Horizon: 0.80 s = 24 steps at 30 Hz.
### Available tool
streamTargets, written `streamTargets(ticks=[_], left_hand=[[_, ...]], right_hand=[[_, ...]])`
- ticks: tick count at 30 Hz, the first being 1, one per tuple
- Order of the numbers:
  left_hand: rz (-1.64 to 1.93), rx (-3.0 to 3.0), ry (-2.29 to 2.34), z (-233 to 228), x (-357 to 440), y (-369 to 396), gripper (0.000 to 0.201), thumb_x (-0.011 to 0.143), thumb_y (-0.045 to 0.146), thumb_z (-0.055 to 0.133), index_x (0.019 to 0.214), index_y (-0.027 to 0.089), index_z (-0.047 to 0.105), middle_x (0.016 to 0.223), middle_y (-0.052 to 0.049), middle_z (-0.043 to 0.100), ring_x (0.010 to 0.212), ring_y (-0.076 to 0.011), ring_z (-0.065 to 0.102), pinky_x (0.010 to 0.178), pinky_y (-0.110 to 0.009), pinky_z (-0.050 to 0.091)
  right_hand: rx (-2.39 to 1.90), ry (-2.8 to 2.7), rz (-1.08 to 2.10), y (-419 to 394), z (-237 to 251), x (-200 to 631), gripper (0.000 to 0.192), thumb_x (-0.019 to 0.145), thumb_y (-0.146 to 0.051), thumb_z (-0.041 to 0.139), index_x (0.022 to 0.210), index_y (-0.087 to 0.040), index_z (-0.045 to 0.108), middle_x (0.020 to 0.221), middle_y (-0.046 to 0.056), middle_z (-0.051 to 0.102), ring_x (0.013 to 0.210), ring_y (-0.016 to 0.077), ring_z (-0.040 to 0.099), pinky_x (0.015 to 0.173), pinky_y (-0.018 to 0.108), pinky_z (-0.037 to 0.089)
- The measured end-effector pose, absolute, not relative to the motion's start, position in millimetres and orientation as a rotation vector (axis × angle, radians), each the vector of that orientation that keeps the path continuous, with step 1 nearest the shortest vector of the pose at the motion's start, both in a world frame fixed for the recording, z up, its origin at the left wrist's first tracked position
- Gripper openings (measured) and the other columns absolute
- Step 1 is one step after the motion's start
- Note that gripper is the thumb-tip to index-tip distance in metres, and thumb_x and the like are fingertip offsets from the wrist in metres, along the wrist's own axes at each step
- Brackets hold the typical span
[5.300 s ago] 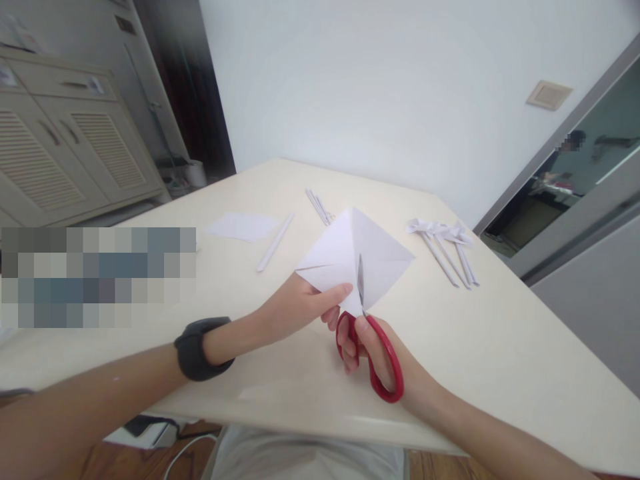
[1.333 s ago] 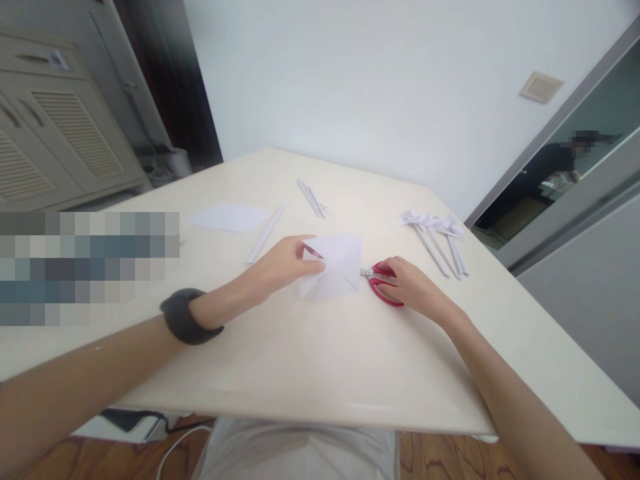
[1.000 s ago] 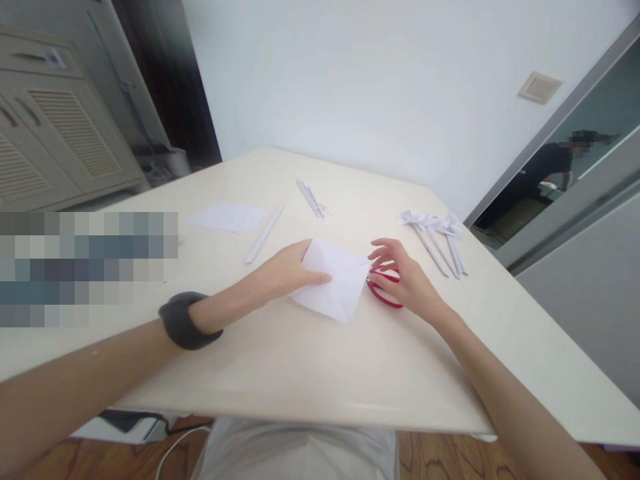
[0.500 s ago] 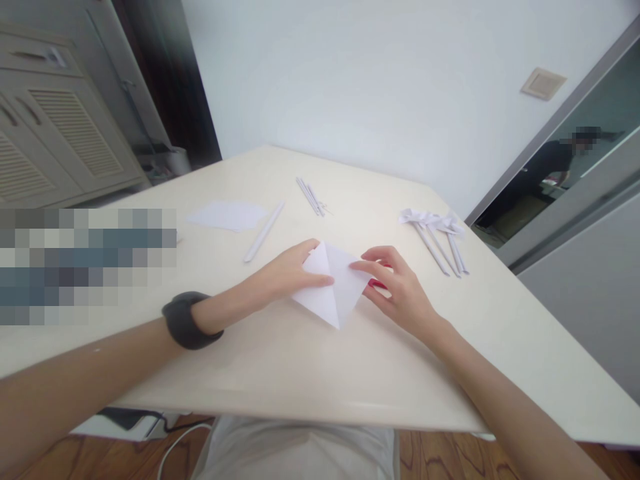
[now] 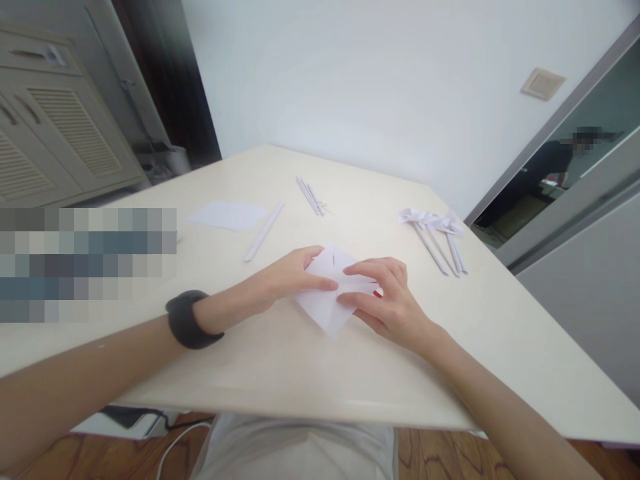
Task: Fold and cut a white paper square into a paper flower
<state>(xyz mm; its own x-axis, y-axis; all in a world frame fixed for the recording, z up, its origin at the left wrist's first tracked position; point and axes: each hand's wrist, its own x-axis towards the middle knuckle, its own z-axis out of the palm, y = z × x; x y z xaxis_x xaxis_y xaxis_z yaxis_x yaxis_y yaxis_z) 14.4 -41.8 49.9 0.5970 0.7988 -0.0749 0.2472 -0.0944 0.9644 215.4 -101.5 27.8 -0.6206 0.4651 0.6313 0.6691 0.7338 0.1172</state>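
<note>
A folded white paper square (image 5: 327,308) lies on the cream table (image 5: 310,373) in front of me. My left hand (image 5: 287,277) grips its left side, thumb on top, with a dark band on that wrist. My right hand (image 5: 387,300) pinches the paper's right side, fingers curled over the fold. The red scissors lie under my right hand, with only a sliver of red (image 5: 376,294) showing.
A flat white sheet (image 5: 227,215) and a rolled paper stick (image 5: 264,231) lie at the left. Thin sticks (image 5: 310,195) sit further back. Several paper flowers on stems (image 5: 437,233) lie at the right. A cabinet (image 5: 60,140) stands beyond the table.
Earlier my right hand cut the paper with the red scissors, then laid them on the table. Since then both hands took the paper and my right hand closed over its right side.
</note>
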Motion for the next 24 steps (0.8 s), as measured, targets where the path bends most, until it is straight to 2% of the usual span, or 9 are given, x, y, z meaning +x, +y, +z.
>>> streamTargets(ticks=[6,15,24], left_hand=[[0.566,1.619,0.816,51.1,14.8,-43.8,0.031,0.065,0.031,0.065,0.094,0.021,0.060,0.090,0.000,0.065,0.079,-0.0176,0.061,0.063,-0.025,0.045],[0.607,1.705,0.820,47.9,14.7,-43.5,0.026,0.066,0.031,0.064,0.090,0.021,0.061,0.088,0.000,0.066,0.079,-0.0182,0.061,0.064,-0.026,0.046],[0.613,1.786,0.828,45.7,14.1,-41.7,0.028,0.069,0.032,0.062,0.094,0.019,0.058,0.090,-0.001,0.063,0.080,-0.0189,0.059,0.064,-0.027,0.045]], right_hand=[[-0.872,-2.362,-0.409,-104.0,30.2,215.0,0.009,0.086,-0.028,0.053,0.087,-0.024,0.062,0.117,0.006,0.054,0.108,0.0203,0.046,0.090,0.039,0.032],[-0.908,-2.336,-0.385,-105.6,32.2,211.1,0.013,0.086,-0.029,0.053,0.081,-0.022,0.062,0.114,0.006,0.056,0.104,0.0200,0.047,0.088,0.038,0.031],[-0.904,-2.316,-0.386,-104.2,31.5,210.8,0.012,0.086,-0.027,0.053,0.081,-0.022,0.062,0.110,0.006,0.058,0.101,0.0192,0.049,0.087,0.037,0.031]])
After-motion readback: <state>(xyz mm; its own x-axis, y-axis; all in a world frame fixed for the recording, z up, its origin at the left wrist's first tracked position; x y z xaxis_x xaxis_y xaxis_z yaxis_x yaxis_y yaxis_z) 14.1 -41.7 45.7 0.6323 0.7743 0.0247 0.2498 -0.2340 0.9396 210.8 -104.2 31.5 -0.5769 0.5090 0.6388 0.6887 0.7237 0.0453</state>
